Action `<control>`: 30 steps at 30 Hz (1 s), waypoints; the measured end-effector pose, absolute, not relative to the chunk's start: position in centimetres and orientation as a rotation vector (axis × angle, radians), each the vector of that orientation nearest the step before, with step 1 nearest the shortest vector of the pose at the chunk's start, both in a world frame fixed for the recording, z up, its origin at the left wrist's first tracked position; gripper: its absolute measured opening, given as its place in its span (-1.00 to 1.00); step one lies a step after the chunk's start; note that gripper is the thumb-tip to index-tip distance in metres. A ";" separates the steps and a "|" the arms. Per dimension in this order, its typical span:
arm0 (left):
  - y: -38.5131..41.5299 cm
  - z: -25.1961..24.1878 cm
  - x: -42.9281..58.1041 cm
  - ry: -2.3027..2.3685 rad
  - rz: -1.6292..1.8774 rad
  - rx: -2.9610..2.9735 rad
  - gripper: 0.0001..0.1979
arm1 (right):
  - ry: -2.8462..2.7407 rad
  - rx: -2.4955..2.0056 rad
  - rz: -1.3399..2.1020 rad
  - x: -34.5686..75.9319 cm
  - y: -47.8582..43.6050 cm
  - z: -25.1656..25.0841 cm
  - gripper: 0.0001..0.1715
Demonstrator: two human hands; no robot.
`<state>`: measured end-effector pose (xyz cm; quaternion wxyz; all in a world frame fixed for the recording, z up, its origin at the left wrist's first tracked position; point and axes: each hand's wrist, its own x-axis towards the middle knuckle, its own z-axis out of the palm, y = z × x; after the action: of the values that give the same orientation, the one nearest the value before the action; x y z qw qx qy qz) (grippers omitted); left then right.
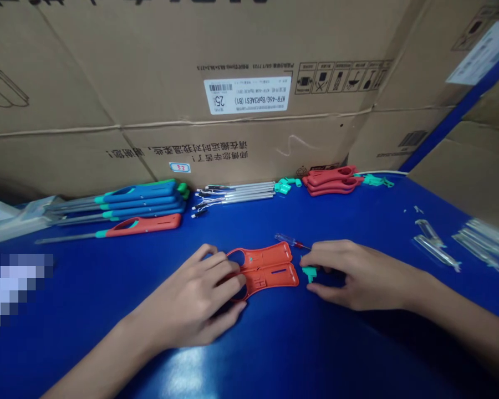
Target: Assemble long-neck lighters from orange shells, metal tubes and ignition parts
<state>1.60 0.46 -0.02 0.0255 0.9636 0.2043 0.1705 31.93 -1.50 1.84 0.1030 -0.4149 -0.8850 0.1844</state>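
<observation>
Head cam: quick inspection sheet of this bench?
surface: glossy blue tabletop
job's things: orange plastic lighter casing, teal plastic part, small screwdriver
clutter: blue lighters, metal rod assemblies, red casings, bagged metal parts
grippers: left hand holds the casing; right hand at the teal part, grip unclear
cables: thin white cord at back edge
surroundings: cardboard cartons behind

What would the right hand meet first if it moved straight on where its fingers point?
Likely the orange plastic shell, just beyond the teal plastic piece the right hand pinches; depth is unclear.
</observation>
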 end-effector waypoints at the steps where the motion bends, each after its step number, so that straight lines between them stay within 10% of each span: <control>1: 0.5 0.0 1.6 0.625 0.530 2.980 -0.86 | -2.607 -1.214 0.540 32.0 -1.5 1.8 -0.77; 30: -0.1 -0.1 1.8 0.616 0.500 2.948 -0.86 | -2.537 -1.090 0.439 31.9 -1.6 1.7 -0.77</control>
<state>1.84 -0.08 -0.10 0.0446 0.9647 0.2015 0.1636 31.93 -1.56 1.68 0.1719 -0.3839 -0.8939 0.1548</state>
